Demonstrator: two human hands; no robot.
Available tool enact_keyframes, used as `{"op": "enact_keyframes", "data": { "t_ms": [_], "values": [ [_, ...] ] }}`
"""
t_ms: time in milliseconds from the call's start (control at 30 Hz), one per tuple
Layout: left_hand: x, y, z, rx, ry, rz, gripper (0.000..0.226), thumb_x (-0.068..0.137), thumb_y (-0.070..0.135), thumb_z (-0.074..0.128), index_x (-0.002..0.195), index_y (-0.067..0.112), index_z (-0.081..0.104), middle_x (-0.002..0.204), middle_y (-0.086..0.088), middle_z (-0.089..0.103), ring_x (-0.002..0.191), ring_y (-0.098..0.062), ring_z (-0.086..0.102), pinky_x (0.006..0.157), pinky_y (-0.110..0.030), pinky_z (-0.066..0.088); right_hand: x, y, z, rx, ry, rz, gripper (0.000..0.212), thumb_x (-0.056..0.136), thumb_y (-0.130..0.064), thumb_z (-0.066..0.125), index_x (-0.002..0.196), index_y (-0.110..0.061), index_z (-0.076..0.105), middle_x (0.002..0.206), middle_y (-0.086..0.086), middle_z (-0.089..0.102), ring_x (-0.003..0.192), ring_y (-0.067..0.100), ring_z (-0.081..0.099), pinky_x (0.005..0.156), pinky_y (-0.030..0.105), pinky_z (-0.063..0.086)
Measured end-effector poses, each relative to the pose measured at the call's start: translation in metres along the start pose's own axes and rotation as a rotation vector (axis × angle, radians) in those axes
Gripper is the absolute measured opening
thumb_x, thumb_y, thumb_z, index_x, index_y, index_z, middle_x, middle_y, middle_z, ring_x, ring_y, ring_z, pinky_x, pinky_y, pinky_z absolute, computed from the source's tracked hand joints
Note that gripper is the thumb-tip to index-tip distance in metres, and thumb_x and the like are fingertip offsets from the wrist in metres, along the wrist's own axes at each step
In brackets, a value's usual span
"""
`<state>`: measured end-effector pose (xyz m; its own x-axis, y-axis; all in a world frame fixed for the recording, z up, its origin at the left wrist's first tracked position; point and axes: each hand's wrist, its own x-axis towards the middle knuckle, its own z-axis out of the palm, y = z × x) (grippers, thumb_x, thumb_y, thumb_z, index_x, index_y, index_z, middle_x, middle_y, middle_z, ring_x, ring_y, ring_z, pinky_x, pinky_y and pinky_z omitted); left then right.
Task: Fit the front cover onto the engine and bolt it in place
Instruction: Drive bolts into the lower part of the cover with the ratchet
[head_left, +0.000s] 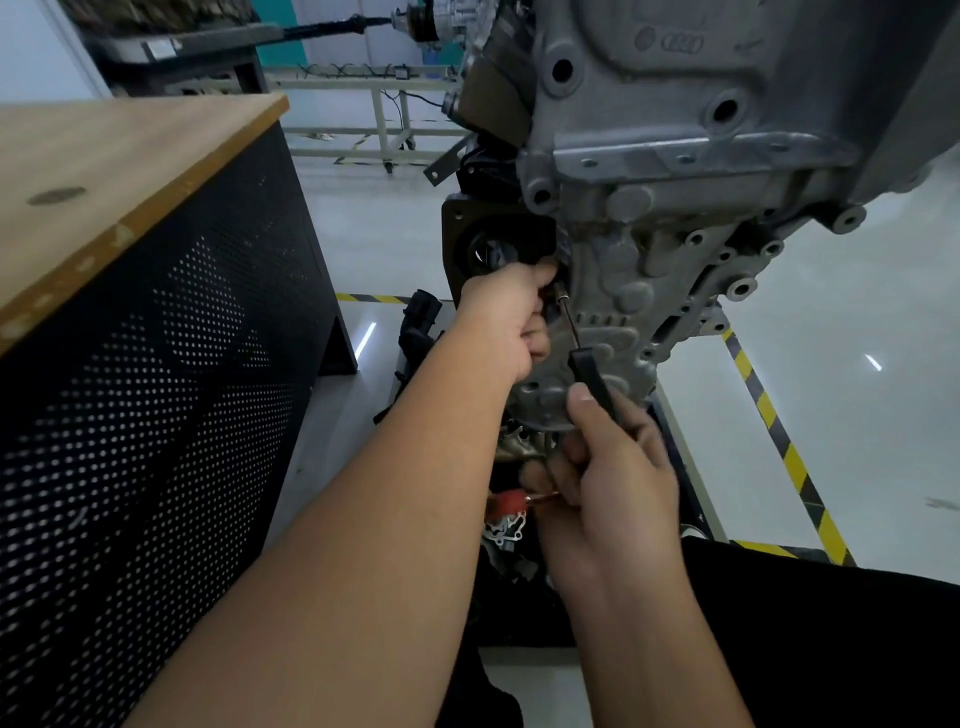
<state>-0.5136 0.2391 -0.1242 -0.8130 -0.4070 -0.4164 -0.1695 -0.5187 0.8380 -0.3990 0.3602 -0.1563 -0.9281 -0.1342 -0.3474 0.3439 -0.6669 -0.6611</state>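
Observation:
The grey cast front cover (618, 291) lies against the engine (701, 93), which hangs tilted in the upper right. My left hand (506, 317) is curled at the cover's left edge, its fingers holding the head end of a ratchet wrench (569, 319) against a bolt spot. My right hand (608, 467) grips the wrench's black handle (589, 376) lower down, thumb along it. The bolt itself is hidden by my left fingers.
A wooden-topped workbench (119, 171) with black perforated sides stands close on the left. Black parts and a red-handled tool (506, 501) lie on the floor below the engine. Yellow-black floor tape (779, 436) runs on the right. A metal frame cart (384, 114) stands at the back.

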Motion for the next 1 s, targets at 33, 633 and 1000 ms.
{"op": "enact_keyframes", "data": {
  "t_ms": [33, 633, 1000],
  "values": [
    [-0.002, 0.0, -0.003, 0.035, -0.014, 0.003, 0.024, 0.094, 0.021, 0.068, 0.079, 0.017, 0.049, 0.048, 0.007, 0.031, 0.031, -0.007, 0.015, 0.032, -0.015, 0.015, -0.003, 0.0, 0.002, 0.167, -0.061, 0.168, 0.014, 0.09, -0.014, 0.073, 0.094, -0.019, 0.06, 0.058, 0.0, 0.048, 0.038, 0.009, 0.031, 0.043, 0.027, 0.038],
    [-0.071, -0.015, -0.011, 0.179, -0.189, -0.013, 0.039, 0.099, 0.029, 0.059, 0.065, 0.012, 0.054, 0.046, 0.0, 0.053, 0.033, -0.013, 0.05, 0.037, -0.015, 0.04, -0.036, -0.003, -0.006, -1.155, 0.067, -0.609, 0.035, 0.084, -0.026, 0.071, 0.112, -0.038, 0.055, 0.082, -0.023, 0.059, 0.079, 0.006, 0.06, 0.069, 0.031, 0.046],
    [-0.071, -0.021, -0.002, 0.14, -0.136, 0.012, 0.035, 0.1, 0.027, 0.058, 0.068, 0.014, 0.05, 0.045, 0.001, 0.049, 0.03, -0.012, 0.046, 0.036, -0.013, 0.036, -0.031, -0.043, -0.037, -1.397, 0.357, -1.085, 0.015, 0.079, -0.014, 0.069, 0.09, -0.021, 0.078, 0.102, 0.0, 0.076, 0.109, 0.031, 0.062, 0.113, 0.05, 0.037]
  ]
}}
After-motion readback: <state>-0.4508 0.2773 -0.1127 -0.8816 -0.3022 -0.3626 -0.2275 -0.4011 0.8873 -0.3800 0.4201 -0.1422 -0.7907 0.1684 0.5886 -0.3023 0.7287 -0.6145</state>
